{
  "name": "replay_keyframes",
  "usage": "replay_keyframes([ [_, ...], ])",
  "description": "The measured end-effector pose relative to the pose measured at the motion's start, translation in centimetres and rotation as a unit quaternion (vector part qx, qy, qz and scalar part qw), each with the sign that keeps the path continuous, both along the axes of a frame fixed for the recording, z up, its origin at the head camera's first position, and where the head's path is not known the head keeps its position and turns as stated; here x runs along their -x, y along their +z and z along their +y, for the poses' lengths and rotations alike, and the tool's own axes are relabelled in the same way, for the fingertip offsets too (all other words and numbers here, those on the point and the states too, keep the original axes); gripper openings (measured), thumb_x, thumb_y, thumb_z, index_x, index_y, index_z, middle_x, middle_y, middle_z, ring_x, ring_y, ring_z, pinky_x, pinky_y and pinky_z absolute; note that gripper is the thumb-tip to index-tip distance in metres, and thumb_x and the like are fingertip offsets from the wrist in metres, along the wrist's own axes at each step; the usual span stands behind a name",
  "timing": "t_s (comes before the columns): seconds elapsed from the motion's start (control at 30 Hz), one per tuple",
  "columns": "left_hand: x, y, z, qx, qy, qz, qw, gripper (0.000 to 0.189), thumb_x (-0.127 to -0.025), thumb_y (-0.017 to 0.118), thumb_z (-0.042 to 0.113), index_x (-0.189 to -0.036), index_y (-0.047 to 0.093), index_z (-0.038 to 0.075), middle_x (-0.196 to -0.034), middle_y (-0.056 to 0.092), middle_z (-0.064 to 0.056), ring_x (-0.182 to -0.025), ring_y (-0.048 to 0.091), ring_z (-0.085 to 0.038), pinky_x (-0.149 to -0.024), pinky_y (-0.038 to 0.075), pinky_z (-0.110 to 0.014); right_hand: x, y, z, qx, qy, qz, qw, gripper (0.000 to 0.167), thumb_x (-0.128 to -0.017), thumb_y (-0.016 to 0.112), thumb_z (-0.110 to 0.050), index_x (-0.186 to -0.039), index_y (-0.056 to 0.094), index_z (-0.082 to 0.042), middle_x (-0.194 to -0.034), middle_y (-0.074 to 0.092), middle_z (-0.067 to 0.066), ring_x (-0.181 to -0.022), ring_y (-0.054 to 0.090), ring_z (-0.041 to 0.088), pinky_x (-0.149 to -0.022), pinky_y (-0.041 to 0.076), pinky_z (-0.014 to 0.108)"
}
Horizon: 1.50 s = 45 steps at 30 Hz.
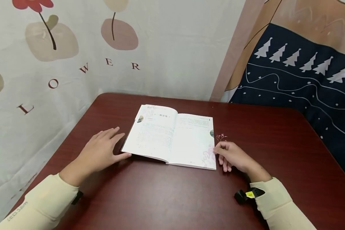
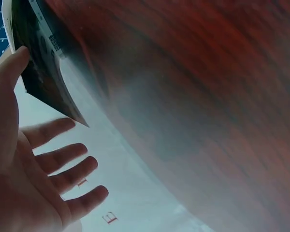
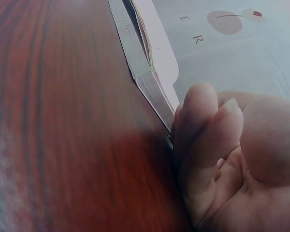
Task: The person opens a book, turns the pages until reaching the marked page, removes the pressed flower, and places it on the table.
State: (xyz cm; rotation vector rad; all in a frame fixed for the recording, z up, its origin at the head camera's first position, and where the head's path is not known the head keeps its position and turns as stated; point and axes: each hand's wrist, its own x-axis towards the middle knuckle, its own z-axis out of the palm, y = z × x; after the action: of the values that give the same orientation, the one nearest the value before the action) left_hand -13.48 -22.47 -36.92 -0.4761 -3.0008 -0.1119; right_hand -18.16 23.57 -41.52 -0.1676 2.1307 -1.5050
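Observation:
An open book (image 1: 189, 140) lies on the dark red table, printed text on both pages and pink floral patterns near the right page's lower corner. My left hand (image 1: 99, 151) is at its left side, fingers spread, thumb at the lower left corner. In the left wrist view, the left thumb (image 2: 19, 60) touches the edge of the dark picture cover (image 2: 43, 67). At the right page's outer edge, my right hand (image 1: 233, 156) pinches the book's edge between thumb and index finger, other fingers curled. The right wrist view shows these curled fingers (image 3: 203, 121) against the page block (image 3: 145, 72); the exact grip is partly hidden.
The reddish-brown table (image 1: 178, 195) reaches a white printed cloth (image 1: 175, 54) behind and at the left. A navy cloth with white trees (image 1: 293, 73) hangs at the right. A black wrist device (image 1: 241, 196) sits under the right sleeve.

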Motion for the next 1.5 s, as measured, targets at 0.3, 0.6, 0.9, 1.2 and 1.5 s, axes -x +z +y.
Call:
replay_keyframes([
  [0.3, -0.1, -0.1, 0.0, -0.008, -0.005, 0.015, 0.9998, 0.073, -0.083, 0.073, 0.059, -0.136, 0.061, 0.01, -0.152, 0.048, -0.016, -0.134, 0.049, -0.042, -0.105, 0.038, -0.063, 0.1, 0.0, 0.0, -0.003, 0.004, 0.006, 1.0, 0.025, -0.103, 0.053, -0.023, -0.099, 0.057, 0.002, -0.06, 0.055, 0.005, -0.038, 0.054, 0.012, -0.038, 0.046, 0.025],
  [0.6, -0.2, 0.5, 0.8, -0.025, 0.001, 0.051, 0.9984, 0.068, -0.089, 0.063, 0.061, -0.136, 0.06, 0.012, -0.148, 0.052, -0.014, -0.13, 0.053, -0.04, -0.107, 0.036, -0.061, 0.1, 0.1, -0.1, -0.005, 0.001, 0.004, 1.0, 0.025, -0.104, 0.052, -0.023, -0.099, 0.057, 0.001, -0.061, 0.055, 0.005, -0.038, 0.054, 0.013, -0.039, 0.047, 0.026],
  [0.9, 0.0, 0.4, 2.6, -0.08, 0.005, 0.106, 0.9912, 0.067, -0.089, 0.066, 0.053, -0.14, 0.055, 0.01, -0.143, 0.056, -0.014, -0.129, 0.053, -0.038, -0.109, 0.032, -0.059, 0.0, -0.1, 0.0, -0.005, -0.001, 0.006, 1.0, 0.025, -0.103, 0.053, -0.023, -0.1, 0.056, 0.002, -0.061, 0.055, 0.005, -0.038, 0.054, 0.012, -0.039, 0.047, 0.026],
  [1.2, 0.5, 0.4, 4.6, -0.156, -0.033, 0.183, 0.9701, 0.067, -0.082, 0.074, 0.038, -0.138, 0.056, 0.007, -0.142, 0.057, -0.015, -0.132, 0.052, -0.035, -0.109, 0.034, -0.061, -0.1, 0.0, -0.2, -0.009, 0.001, 0.012, 0.9999, 0.029, -0.103, 0.054, -0.025, -0.1, 0.055, 0.004, -0.061, 0.055, 0.006, -0.038, 0.054, 0.013, -0.038, 0.046, 0.026],
  [1.5, 1.2, 0.6, 7.2, -0.209, -0.076, 0.216, 0.9507, 0.073, -0.078, 0.078, 0.035, -0.141, 0.053, 0.007, -0.146, 0.053, -0.015, -0.137, 0.048, -0.034, -0.112, 0.031, -0.064, -0.1, -0.2, -0.3, -0.008, -0.009, 0.014, 0.9998, 0.025, -0.103, 0.053, -0.023, -0.098, 0.057, 0.001, -0.061, 0.055, 0.005, -0.038, 0.054, 0.014, -0.038, 0.046, 0.026],
])
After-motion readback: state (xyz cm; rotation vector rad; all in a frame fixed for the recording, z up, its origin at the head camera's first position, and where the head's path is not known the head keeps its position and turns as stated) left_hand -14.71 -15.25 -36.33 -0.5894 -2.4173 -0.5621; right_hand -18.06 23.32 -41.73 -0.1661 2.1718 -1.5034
